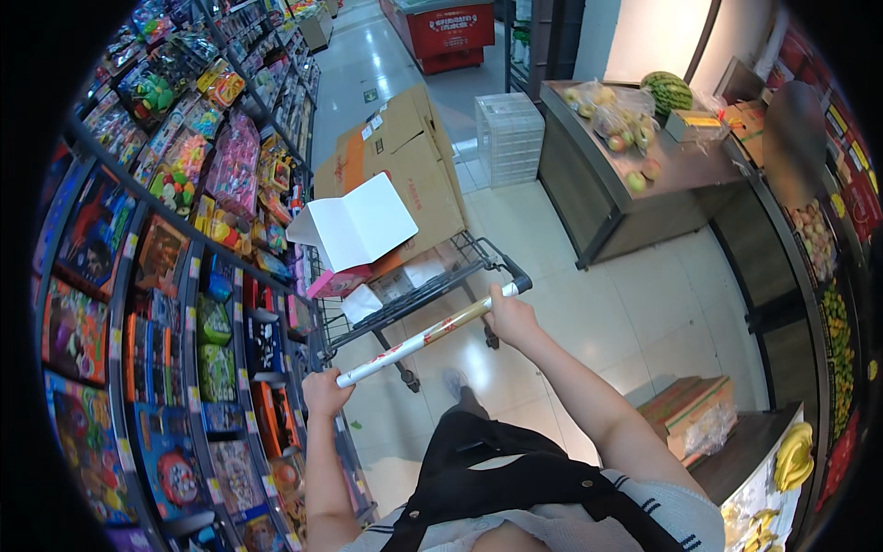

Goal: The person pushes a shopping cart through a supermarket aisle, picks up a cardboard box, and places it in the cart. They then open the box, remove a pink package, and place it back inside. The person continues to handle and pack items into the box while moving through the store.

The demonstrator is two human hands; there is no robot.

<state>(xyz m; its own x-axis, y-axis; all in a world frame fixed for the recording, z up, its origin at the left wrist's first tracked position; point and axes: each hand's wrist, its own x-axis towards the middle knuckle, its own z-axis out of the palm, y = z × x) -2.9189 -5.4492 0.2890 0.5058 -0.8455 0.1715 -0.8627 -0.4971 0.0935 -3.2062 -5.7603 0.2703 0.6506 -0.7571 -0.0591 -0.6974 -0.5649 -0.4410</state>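
Both of my hands grip the white and gold handlebar point(417, 340) of a black wire shopping cart point(428, 290). My left hand point(325, 392) is closed around its left end, close to the toy shelves. Toward the other end, my right hand point(512, 316) wraps the bar beside the black corner joint. A large, flattish cardboard box point(431, 186) with orange tape leans in the cart and rises above its rim. Resting against it is a creased white board or folder point(362, 221). A pink box point(338, 281) and a white paper-like item point(361, 303) sit lower in the basket.
Shelves of packaged toys point(172, 290) run close along the left. On the right stands a counter point(586, 159) with bagged apples point(621, 117) and a watermelon point(666, 93). Clear stacked crates point(509, 138) adjoin it. Cardboard point(690, 414) lies at lower right; a red freezer point(445, 31) is ahead.
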